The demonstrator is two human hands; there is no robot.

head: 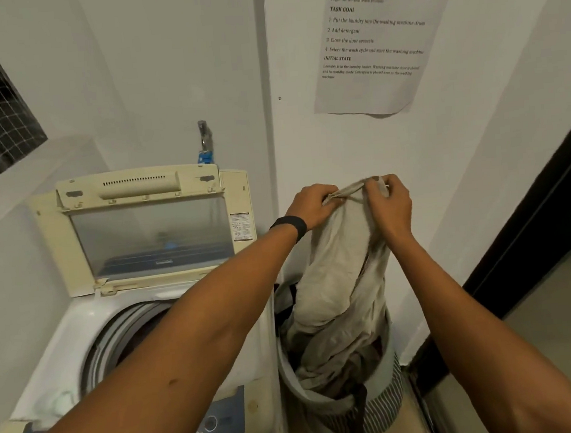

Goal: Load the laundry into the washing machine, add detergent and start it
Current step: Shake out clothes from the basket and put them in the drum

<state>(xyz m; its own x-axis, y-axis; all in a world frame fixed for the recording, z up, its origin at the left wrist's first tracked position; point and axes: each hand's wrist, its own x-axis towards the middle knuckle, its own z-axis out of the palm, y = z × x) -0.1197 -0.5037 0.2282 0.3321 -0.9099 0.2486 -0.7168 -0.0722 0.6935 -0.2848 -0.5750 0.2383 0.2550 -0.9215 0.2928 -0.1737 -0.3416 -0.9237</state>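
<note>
Pinching beige garment point(340, 273) high, left hand point(314, 205) and right hand point(390, 204) fingers clamped, probably to clear basket point(387, 403) at six o'clock.

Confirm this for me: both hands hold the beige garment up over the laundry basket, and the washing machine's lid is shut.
Not quite: the lid is raised open, with the drum exposed, as the head view shows. The rest stands: the left hand and right hand both pinch the beige garment above the laundry basket.
</note>
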